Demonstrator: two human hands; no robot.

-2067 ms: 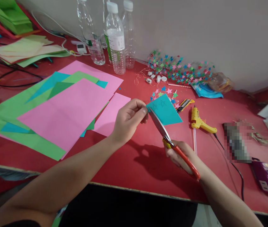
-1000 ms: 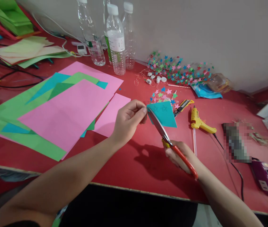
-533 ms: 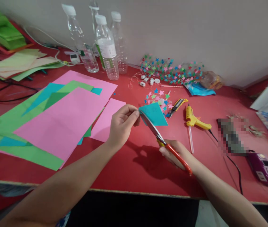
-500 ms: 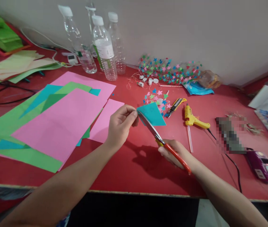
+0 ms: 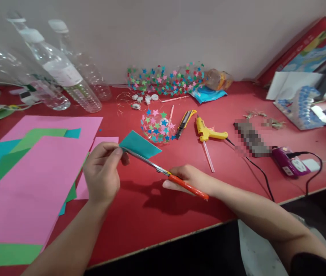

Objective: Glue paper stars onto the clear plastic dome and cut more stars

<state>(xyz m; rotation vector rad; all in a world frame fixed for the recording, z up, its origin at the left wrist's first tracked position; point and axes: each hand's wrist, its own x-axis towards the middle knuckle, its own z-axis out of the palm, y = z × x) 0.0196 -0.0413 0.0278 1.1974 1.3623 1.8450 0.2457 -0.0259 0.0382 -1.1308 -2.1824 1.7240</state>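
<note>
A small teal paper (image 5: 140, 145) is pinched at its left corner between the thumb and fingers of my left hand (image 5: 104, 166). My right hand (image 5: 188, 179) is wrapped round the handles of red-handled scissors (image 5: 187, 186). The scissor blades lie along the paper's lower edge, with their tips beside my left fingertips. Both hands are above the red table (image 5: 140, 230). Large pink sheets (image 5: 33, 184) and green sheets (image 5: 10, 253) overlap to the left of my left hand.
Clear bottles (image 5: 62, 71) stand at the back left. Behind the paper are star-covered plastic pieces (image 5: 165, 80), a cutter (image 5: 185, 123) and a yellow glue gun (image 5: 208, 132). A purple power strip (image 5: 290, 163) with cables lies at the right.
The view has turned to the right, so the table items appear further left. The teal paper and scissors lie at a flatter angle. Both hands keep their holds.
</note>
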